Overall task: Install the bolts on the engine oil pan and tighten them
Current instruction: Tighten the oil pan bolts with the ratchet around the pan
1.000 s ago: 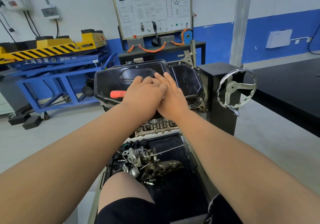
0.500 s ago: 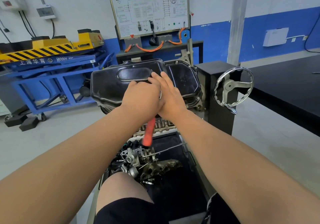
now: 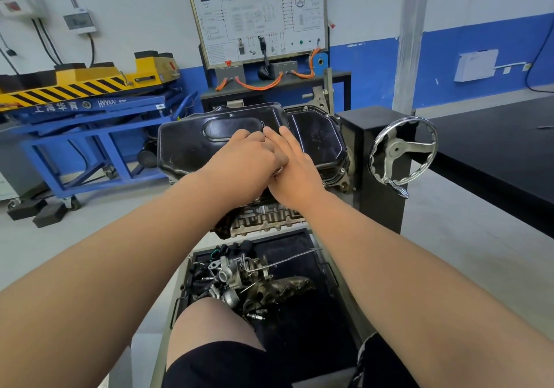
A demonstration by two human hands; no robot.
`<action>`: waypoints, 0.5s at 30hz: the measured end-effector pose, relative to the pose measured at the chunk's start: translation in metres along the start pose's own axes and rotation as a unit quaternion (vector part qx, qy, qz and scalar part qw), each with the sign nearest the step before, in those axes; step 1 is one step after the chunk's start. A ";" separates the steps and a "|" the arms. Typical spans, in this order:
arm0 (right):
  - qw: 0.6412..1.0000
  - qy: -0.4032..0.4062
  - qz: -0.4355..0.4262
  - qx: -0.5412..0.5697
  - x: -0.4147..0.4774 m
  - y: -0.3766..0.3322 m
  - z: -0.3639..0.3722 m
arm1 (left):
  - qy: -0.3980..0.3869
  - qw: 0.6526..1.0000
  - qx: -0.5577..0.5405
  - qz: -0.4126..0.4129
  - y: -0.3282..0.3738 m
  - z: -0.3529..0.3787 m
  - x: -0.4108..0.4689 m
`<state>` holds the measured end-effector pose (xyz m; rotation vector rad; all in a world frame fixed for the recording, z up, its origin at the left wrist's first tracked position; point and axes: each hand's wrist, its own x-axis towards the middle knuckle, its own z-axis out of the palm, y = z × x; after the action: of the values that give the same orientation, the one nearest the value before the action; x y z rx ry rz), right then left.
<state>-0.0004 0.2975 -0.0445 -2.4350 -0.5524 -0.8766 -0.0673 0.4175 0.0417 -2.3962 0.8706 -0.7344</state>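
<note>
The black oil pan (image 3: 186, 144) sits on top of the upturned engine on its stand. My left hand (image 3: 239, 162) is curled over a ratchet wrench at the pan's near edge. Only a bit of the wrench's metal head (image 3: 278, 170) shows between my hands; its red handle is hidden. My right hand (image 3: 295, 168) lies beside the left with straight fingers resting on the pan. A fitted bolt (image 3: 342, 170) shows on the pan's right flange.
A chrome handwheel (image 3: 401, 152) sticks out of the black stand column (image 3: 377, 153) to the right. Below the engine, a tray (image 3: 311, 333) holds loose engine parts (image 3: 239, 273), with my knee (image 3: 209, 327) against it. A blue lift cart (image 3: 90, 135) stands left, a black table (image 3: 494, 147) right.
The red wrench handle swung from pointing left, round toward me, and is now out of sight under my left hand. My right hand stayed on the pan.
</note>
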 end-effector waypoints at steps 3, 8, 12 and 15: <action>1.000 0.001 -0.001 0.007 -0.001 0.000 -0.002 | 0.007 0.999 -0.027 0.031 -0.007 -0.001 0.001; 0.999 -0.038 -0.003 0.011 -0.002 -0.002 -0.009 | 0.021 0.999 -0.020 0.026 -0.006 0.005 -0.002; 0.996 -0.075 -0.036 -0.021 0.000 -0.004 -0.031 | -0.011 0.993 -0.113 -0.042 -0.002 0.001 -0.002; 0.996 -0.036 -0.059 -0.048 0.005 -0.010 -0.052 | 0.042 0.975 -0.198 -0.097 0.001 -0.007 -0.004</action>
<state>-0.0267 0.2768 -0.0033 -2.5507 -0.7013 -0.8826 -0.0747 0.4184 0.0451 -2.8525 0.8947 -0.8017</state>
